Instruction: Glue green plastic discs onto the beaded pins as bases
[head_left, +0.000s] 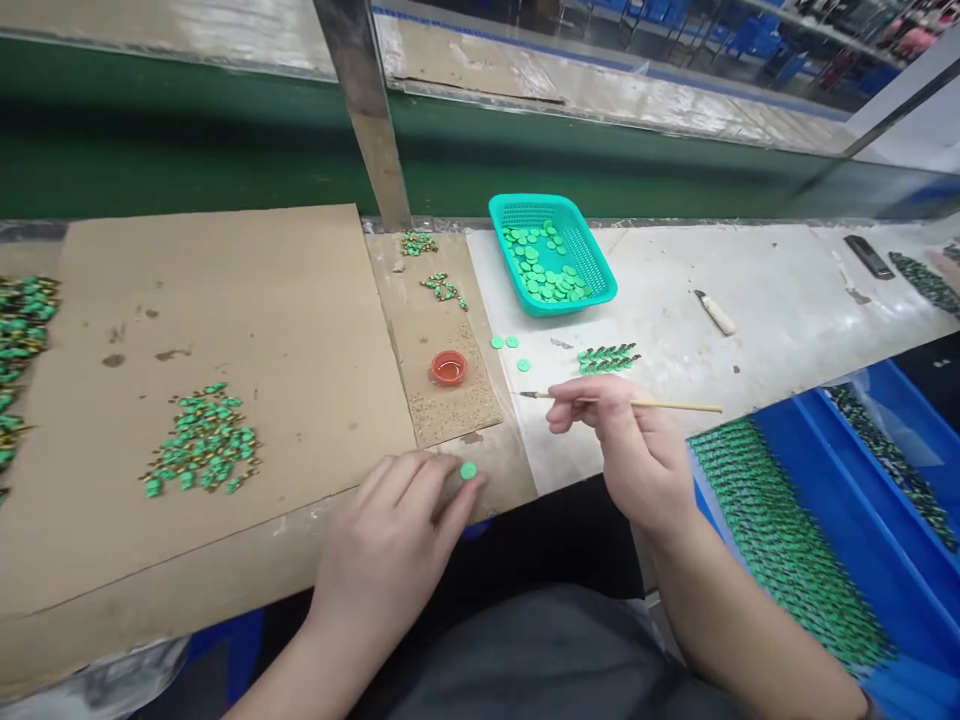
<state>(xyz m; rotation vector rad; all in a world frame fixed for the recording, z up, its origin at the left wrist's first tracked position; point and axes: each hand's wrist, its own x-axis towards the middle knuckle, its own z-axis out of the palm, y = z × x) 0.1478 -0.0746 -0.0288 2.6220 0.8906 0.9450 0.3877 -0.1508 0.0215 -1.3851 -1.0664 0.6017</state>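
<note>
I had the left hand (397,515) pinching a disc (468,470) at the tabletop's (514,480) near edge | right hand (641,445) pinching a brush (675,405), tip apart from it | disc: seemingly not yet worked, looked flat, round, plain green | beyond: topped discs (607,358) I judged done; loose discs (523,365) and the basket's (555,309) pile seemed left

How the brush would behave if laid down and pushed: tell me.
The brush is likely light, given its thin handle, and fairly stiff, since it runs straight through the right hand. The rod-like handle may roll; the fine tip would probably bend.
</note>
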